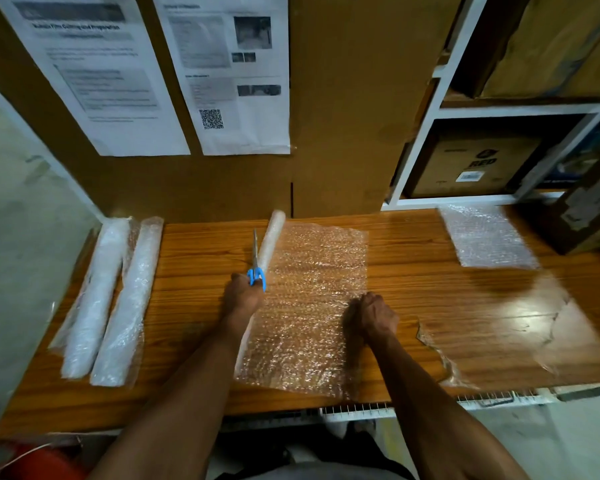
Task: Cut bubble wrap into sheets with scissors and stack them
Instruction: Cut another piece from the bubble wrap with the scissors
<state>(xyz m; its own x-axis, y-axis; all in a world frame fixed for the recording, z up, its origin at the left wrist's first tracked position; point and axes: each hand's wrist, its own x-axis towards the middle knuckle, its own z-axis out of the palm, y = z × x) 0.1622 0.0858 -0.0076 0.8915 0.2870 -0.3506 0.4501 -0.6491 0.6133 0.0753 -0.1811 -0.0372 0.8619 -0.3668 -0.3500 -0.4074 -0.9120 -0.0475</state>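
In the middle of the wooden table lies an unrolled sheet of bubble wrap, reaching from the near edge to the far side, with its still-rolled part lying along its far left edge. The left hand sits at the sheet's left edge, fingers curled through the blue handles of the scissors, whose blades point away toward the far side right beside the rolled part. The right hand rests on the sheet's right edge with its fingers curled in a fist; whether it pinches the wrap or only presses it down cannot be told. At the far right of the table lies a stack of cut sheets, well apart from both hands. Nearer on the right a thin clear film is spread over the wood, glare on it making its outline hard to follow. On the left end of the table two full rolls of bubble wrap lie side by side, running from near to far. Behind the table stands a brown cardboard wall with two printed sheets stuck on it, their text too blurred to read. To the far right, a white shelf holds cardboard boxes, partly cut off by the picture's edge.
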